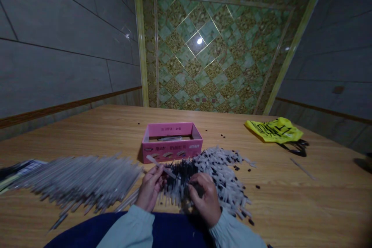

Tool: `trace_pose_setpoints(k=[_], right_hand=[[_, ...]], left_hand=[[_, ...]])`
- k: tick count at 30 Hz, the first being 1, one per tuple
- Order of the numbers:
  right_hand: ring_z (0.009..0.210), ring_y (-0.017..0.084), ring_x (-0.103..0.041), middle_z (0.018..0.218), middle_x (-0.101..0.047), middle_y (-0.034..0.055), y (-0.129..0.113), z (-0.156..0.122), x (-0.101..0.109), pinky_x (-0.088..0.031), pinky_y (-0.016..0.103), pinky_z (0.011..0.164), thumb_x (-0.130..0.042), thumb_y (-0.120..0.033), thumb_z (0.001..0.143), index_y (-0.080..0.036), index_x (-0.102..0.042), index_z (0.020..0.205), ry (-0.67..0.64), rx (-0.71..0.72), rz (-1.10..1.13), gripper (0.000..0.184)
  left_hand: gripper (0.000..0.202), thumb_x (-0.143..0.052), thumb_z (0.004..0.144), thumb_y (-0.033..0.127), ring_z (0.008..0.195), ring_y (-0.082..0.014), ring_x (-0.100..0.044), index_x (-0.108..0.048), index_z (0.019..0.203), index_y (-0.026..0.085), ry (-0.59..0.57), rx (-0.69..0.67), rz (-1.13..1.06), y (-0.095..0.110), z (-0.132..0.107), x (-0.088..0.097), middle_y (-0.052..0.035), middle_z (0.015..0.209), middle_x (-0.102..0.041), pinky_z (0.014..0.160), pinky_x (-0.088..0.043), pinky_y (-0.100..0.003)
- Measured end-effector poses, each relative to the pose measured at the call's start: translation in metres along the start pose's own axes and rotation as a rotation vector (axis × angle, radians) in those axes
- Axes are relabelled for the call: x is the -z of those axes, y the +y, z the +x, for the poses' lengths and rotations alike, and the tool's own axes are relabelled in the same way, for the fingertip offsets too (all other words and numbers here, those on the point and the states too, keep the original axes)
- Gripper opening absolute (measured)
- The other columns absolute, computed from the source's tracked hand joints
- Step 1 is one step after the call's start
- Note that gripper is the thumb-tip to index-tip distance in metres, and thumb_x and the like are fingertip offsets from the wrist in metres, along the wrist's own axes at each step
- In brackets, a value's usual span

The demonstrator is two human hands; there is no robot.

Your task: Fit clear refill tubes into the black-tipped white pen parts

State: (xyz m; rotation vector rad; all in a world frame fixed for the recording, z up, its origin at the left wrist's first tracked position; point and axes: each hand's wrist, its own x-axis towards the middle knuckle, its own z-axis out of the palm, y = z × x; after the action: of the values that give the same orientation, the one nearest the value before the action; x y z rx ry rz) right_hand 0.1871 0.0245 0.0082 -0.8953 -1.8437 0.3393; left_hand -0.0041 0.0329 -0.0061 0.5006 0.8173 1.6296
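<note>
My left hand (150,192) pinches a thin clear pen tube (161,166) that points up and to the left, toward the pink box. My right hand (205,197) is curled, fingers down, on a dark heap of pen refills (181,178) right in front of me. A big fan of clear pen barrels (84,180) lies to the left of my left hand. A pile of clear pieces with black tips (225,172) spreads out to the right of my right hand.
An open pink cardboard box (172,142) stands behind the heaps with something thin inside. A yellow bag with black handles (276,131) lies at the back right. Small black caps (252,170) dot the wooden table (305,209). Printed paper (17,168) is at the far left.
</note>
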Motion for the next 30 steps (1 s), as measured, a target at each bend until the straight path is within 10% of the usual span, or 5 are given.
trace_pose_setpoints(k=[10, 14, 18, 30], right_hand=[[0.089, 0.020, -0.054, 0.089, -0.061, 0.0048, -0.007, -0.002, 0.004, -0.036, 0.038, 0.085, -0.052, -0.024, 0.083, -0.020, -0.059, 0.087, 0.020, 0.082, -0.007, 0.008], [0.096, 0.021, -0.052, 0.095, -0.061, 0.0060, 0.004, 0.007, 0.019, -0.036, 0.037, 0.087, -0.047, -0.025, 0.087, -0.020, -0.060, 0.093, 0.132, -0.008, -0.035, 0.015], [0.087, 0.020, -0.055, 0.089, -0.061, 0.0061, 0.025, 0.016, 0.033, -0.039, 0.032, 0.079, -0.048, -0.026, 0.086, -0.019, -0.061, 0.090, 0.211, -0.142, -0.132, 0.016], [0.082, 0.020, -0.057, 0.080, -0.064, 0.0045, 0.026, 0.021, 0.048, -0.031, 0.028, 0.069, -0.063, -0.022, 0.071, -0.023, -0.069, 0.078, -0.393, -0.279, -0.706, 0.010]], left_hand=[[0.014, -0.051, 0.081, 0.003, 0.058, -0.0133, -0.067, -0.064, 0.078, 0.008, 0.077, 0.215, -0.131, -0.017, -0.043, -0.029, -0.0088, 0.071, -0.070, 0.052, -0.056, -0.020], [0.027, -0.039, 0.087, 0.003, 0.055, -0.0093, -0.066, -0.062, 0.078, 0.011, 0.232, 0.254, -0.392, -0.011, -0.042, -0.018, -0.0060, 0.069, -0.068, 0.048, -0.054, -0.015], [0.032, -0.032, 0.092, 0.014, 0.053, -0.0069, -0.063, -0.061, 0.081, 0.010, 0.148, 0.309, -0.609, -0.005, -0.036, -0.002, -0.0060, 0.067, -0.064, 0.046, -0.053, -0.012], [0.028, -0.034, 0.090, 0.009, 0.055, -0.0071, -0.064, -0.061, 0.087, 0.012, 0.220, 0.327, -0.567, -0.010, -0.039, -0.007, -0.0055, 0.071, -0.065, 0.047, -0.054, -0.012]])
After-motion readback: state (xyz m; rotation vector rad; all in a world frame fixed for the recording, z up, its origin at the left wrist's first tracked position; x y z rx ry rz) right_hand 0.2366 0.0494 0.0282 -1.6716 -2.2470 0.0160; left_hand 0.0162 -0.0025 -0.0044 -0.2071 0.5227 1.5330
